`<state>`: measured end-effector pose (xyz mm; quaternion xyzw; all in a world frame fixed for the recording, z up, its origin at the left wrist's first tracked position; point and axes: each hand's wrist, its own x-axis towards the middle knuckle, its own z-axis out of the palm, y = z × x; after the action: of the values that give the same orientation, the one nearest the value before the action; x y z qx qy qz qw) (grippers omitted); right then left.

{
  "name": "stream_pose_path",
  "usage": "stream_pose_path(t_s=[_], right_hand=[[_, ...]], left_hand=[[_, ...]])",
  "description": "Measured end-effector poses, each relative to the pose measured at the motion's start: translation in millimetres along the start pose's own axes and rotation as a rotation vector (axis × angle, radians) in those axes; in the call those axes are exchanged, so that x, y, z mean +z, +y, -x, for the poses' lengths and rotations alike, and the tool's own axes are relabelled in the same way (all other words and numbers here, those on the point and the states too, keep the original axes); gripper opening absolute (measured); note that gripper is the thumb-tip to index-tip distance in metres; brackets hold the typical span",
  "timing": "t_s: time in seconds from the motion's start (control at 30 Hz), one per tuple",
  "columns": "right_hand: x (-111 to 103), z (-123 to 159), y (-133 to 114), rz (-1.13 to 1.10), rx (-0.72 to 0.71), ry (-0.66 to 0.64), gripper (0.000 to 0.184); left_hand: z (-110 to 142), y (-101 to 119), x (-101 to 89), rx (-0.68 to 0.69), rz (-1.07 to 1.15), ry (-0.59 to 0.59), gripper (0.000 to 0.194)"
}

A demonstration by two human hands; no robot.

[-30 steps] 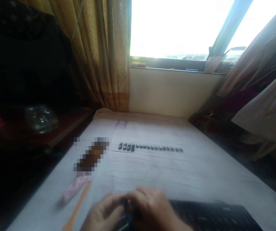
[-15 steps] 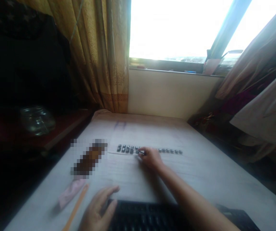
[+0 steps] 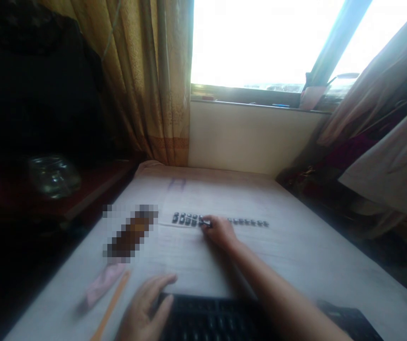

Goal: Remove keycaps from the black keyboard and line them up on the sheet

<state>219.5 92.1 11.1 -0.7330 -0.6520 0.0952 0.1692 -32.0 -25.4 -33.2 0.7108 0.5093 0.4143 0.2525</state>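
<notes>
My right hand reaches out over the white sheet. Its thumb and fingertips pinch a small dark keycap, partly covered by the fingers. Just left of it, several black keycaps form two short rows. More keycaps continue in a single line to the right, some hidden behind my hand. A black keyboard lies at the bottom of the view, partly under my right forearm. My left hand rests at the keyboard's left corner, thumb on its edge and index finger stretched apart.
To the left lie an orange stick-like strip, a pink cloth-like piece and a blurred-out brown item. A dark flat object sits right of my forearm. A glass bowl stands on a side surface; curtains hang beyond.
My right hand has shifted very slightly left, lowering the keycap toward the lower row's right end. My left hand and the keyboard stay nearly still.
</notes>
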Motion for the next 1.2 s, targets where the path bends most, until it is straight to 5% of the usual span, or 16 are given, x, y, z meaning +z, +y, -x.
stream_pose_path(t_s=[0.17,0.53,0.67,0.87,1.07,1.2], right_hand=[[-1.6,-0.2,0.9,-0.026,-0.002,0.008,0.031],[-31.7,10.5,19.9,-0.105,-0.043,0.049,0.027],[-24.7,6.8,15.0,-0.051,-0.058,0.038,0.030],[-7.8,1.9,1.1,0.031,-0.103,-0.029,0.039],[-5.9,7.1,5.1,0.064,-0.143,-0.075,0.031],[-5.8,3.8,5.4,0.084,-0.103,-0.062,0.044]], left_hand=[[-3.8,-1.2,-6.8,0.038,-0.023,-0.101,0.028],[-4.0,-2.8,-5.4,0.068,-0.067,-0.132,0.028],[-4.3,-1.8,-4.2,0.077,-0.066,-0.072,0.026],[-4.6,-10.6,-5.2,0.127,-0.141,-0.132,0.028],[-3.3,-11.7,-6.1,0.161,-0.174,-0.125,0.029],[-3.8,-11.0,-6.0,0.185,-0.201,-0.120,0.029]])
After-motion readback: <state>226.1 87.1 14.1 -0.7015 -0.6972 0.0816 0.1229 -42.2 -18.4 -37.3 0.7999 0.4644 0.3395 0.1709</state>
